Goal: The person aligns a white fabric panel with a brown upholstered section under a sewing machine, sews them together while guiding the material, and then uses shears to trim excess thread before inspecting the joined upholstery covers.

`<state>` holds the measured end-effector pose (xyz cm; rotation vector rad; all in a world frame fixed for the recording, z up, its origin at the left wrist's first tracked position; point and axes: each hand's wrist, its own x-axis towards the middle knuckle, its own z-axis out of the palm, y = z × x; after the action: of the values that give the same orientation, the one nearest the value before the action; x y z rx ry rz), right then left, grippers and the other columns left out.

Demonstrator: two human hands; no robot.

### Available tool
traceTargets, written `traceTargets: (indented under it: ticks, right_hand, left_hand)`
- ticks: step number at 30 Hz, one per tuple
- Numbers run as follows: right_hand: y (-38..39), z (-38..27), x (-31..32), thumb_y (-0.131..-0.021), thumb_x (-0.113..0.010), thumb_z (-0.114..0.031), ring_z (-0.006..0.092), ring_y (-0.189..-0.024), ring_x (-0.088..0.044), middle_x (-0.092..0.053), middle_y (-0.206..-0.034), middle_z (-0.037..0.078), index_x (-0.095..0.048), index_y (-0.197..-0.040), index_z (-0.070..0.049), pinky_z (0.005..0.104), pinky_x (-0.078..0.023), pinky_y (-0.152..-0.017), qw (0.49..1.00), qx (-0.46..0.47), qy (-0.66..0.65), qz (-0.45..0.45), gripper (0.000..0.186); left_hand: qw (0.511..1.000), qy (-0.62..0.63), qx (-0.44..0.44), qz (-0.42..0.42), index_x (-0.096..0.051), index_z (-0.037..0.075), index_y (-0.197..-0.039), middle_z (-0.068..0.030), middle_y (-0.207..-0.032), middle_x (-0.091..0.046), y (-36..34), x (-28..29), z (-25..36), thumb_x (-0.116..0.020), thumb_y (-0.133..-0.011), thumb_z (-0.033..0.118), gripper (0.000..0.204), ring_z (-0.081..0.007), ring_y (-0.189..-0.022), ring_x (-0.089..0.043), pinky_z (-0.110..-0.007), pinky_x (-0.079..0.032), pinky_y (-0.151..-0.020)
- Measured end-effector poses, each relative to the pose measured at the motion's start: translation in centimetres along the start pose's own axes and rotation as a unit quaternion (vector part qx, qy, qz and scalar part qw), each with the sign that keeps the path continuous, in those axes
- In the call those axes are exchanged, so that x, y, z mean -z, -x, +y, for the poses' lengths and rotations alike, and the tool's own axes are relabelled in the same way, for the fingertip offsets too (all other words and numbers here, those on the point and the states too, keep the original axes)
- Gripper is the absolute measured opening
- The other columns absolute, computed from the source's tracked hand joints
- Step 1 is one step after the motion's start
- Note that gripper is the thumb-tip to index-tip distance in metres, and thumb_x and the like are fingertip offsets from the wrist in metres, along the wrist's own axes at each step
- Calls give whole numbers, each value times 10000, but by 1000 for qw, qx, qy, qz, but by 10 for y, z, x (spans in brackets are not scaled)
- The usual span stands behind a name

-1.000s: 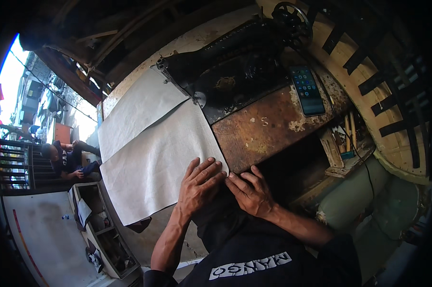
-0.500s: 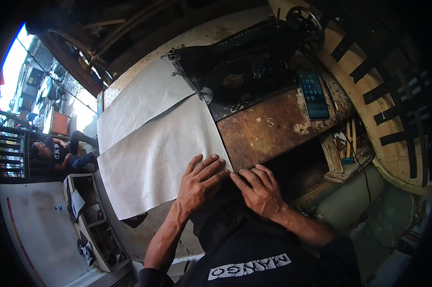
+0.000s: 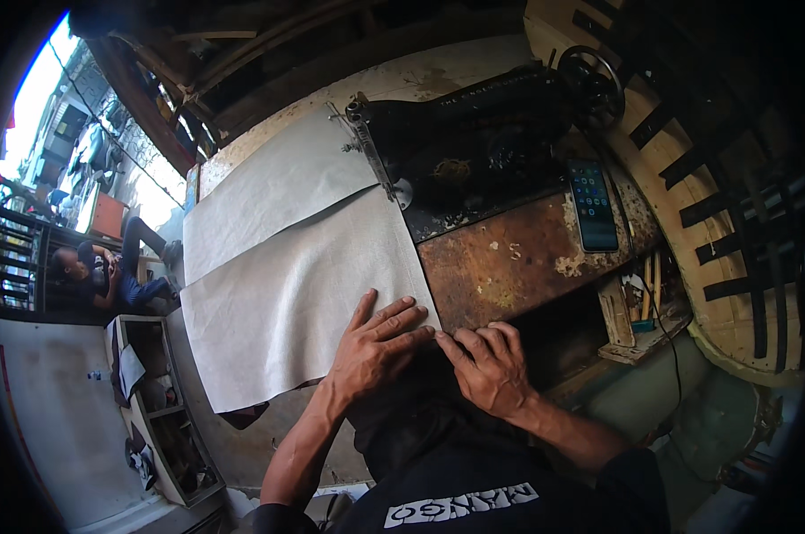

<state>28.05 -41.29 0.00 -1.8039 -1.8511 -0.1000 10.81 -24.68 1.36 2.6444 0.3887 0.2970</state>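
Off-white sheet material (image 3: pixel 282 307) drapes over the sewing table, with a second panel (image 3: pixel 273 191) of the same stuff along its far side. Its right edge runs up to the needle end of a black sewing machine (image 3: pixel 474 147); the needle itself is too small to make out. My left hand (image 3: pixel 371 347) lies flat on the near right corner, fingers stretched out. At that corner, my right hand (image 3: pixel 490 365) pinches the sheet's edge between thumb and curled fingers. Both hands nearly touch there.
A phone with its screen lit (image 3: pixel 592 205) rests on the worn brown tabletop (image 3: pixel 496 271). Below it, an open compartment holds thin sticks (image 3: pixel 647 289). A curved wooden panel with black straps (image 3: pixel 687 214) stands right. Left are a shelf unit (image 3: pixel 164 414) and a seated person (image 3: pixel 104 276).
My right fingers have curled in more tightly at the sheet's corner. My left hand stays flat on the sheet. The whole view has shifted slightly.
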Motion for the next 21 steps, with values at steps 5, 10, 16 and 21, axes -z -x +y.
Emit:
traceTargets:
  ticks: [5,10,16,21]
  right_hand:
    - [-7,3,2,-834,-660,-76,222,-875,-556,-593,-1042,57,-706,-1241,-77,425,-407,-887,1000,-1,4,-10,410]
    - [-17,3,5,-827,-658,-68,217,-835,-544,-573,-977,53,-705,-1236,-64,415,-401,-846,1000,-4,7,-22,412]
    - [-26,6,3,-831,-647,-68,213,-813,-554,-551,-896,43,-703,-1237,-62,397,-407,-799,999,-10,11,-38,410]
    - [-33,8,3,-838,-642,-73,229,-816,-565,-553,-880,51,-690,-1255,-62,386,-418,-782,998,-21,6,-56,421]
  left_hand:
    - [1000,9,2,-14,-748,211,-1172,-8,-1348,-654,-5,3,-5,-769,-762,97,426,-217,-1363,-532,-587,-265,-1210]
    - [1000,14,7,-15,-745,213,-1181,-6,-1366,-642,-9,4,-10,-764,-761,92,437,-213,-1373,-522,-585,-251,-1218]
    - [1000,18,5,-22,-740,217,-1190,-14,-1379,-634,-15,6,-18,-756,-745,69,469,-217,-1383,-511,-580,-242,-1224]
    - [999,24,4,-26,-738,211,-1190,-27,-1373,-638,-22,9,-24,-749,-737,59,478,-231,-1388,-506,-580,-243,-1223]
